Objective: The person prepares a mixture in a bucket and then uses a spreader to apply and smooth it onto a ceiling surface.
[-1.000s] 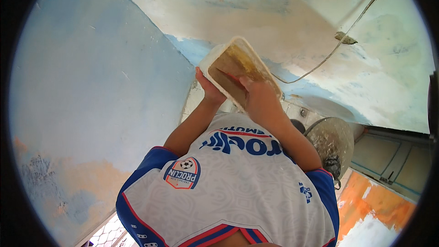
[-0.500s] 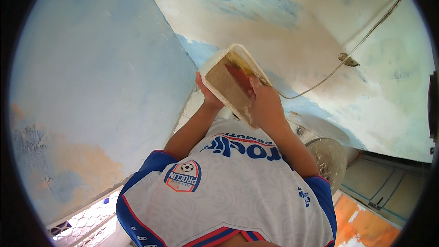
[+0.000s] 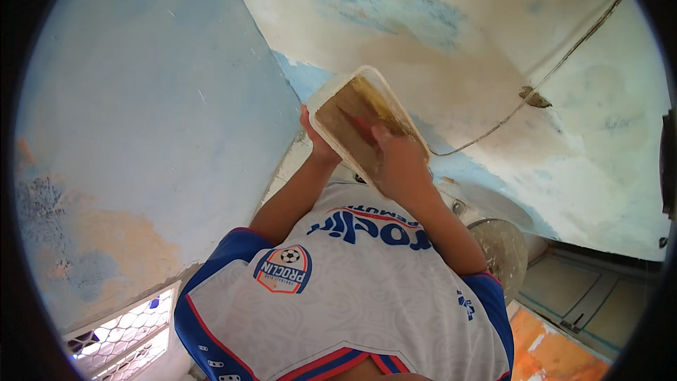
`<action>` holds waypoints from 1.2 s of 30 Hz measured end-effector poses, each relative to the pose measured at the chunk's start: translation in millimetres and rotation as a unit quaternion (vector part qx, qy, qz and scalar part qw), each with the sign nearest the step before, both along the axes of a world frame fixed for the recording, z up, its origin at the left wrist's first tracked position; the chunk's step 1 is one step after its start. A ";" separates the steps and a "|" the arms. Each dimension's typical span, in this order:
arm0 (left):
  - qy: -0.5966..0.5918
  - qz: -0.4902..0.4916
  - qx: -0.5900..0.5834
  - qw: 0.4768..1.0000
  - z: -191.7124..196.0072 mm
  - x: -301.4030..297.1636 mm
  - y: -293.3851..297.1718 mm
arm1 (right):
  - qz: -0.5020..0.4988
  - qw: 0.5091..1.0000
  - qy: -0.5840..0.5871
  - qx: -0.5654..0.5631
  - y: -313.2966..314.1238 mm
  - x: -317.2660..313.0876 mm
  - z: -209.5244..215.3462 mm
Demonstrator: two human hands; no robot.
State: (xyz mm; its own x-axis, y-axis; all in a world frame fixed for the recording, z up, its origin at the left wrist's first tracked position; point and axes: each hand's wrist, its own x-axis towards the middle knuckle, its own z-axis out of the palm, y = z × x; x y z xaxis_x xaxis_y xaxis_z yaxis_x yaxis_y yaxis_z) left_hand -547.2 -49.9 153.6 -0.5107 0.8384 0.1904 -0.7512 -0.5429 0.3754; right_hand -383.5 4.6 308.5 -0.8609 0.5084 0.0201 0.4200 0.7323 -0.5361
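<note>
Holding tray (image 3: 331,109) from below, left hand (image 3: 316,142) | right hand (image 3: 396,162) grips red-handled tool (image 3: 361,127) inside | risk: tilted tray may spill onto shirt (image 3: 338,289).

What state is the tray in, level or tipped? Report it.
Tipped: the tray leans steeply, its open face with brownish contents in view, left hand under its edge, right hand inside.

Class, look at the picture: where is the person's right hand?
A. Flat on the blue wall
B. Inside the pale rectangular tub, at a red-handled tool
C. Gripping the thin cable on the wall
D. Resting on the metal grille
B: the right hand reaches into the tub, at a red-handled tool, while the left hand holds the tub from below.
</note>
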 end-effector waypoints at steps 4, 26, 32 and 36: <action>-0.004 0.002 -0.019 1.000 1.5 0.6 0.3 | 0.011 0.999 0.015 -0.032 -2.9 -0.5 -7.5; -0.078 -0.035 -0.044 0.995 -37.7 -102.6 -15.4 | 0.001 0.993 0.020 -0.118 -16.3 -88.3 3.2; -0.026 -0.071 -0.055 0.996 -27.8 -157.8 -18.2 | -0.019 0.990 0.047 -0.131 -16.8 -133.4 6.2; -0.039 -0.073 -0.066 0.994 -33.6 -190.0 -14.9 | -0.093 0.991 0.052 -0.076 -27.0 -165.4 15.0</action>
